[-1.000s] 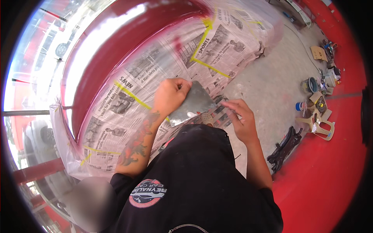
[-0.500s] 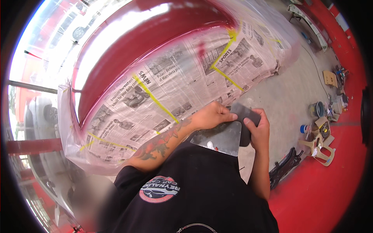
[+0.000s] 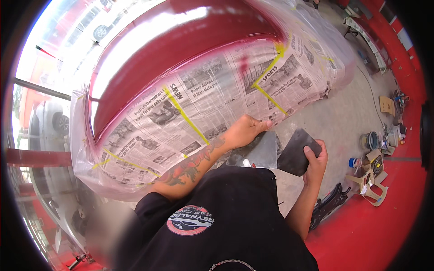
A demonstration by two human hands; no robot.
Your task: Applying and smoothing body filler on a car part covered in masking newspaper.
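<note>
The left hand [image 3: 247,132] is gripping a grey plate [image 3: 263,152], the right hand [image 3: 315,163] clutching a dark sheet [image 3: 293,154]; right of it a bucket [image 3: 365,141] is standing, contents unclear.

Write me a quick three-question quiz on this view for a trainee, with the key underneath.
1. Which hand holds the dark grey, thin rectangular sheet?
2. True or false: a small white dab sits on the smooth, flat grey plate at the left hand.
3. Fill in: printed ____ with thin yellow tape strips lies along the near edge of the glossy, curved red panel.

Key
1. The right hand.
2. True.
3. Newspaper.
</note>
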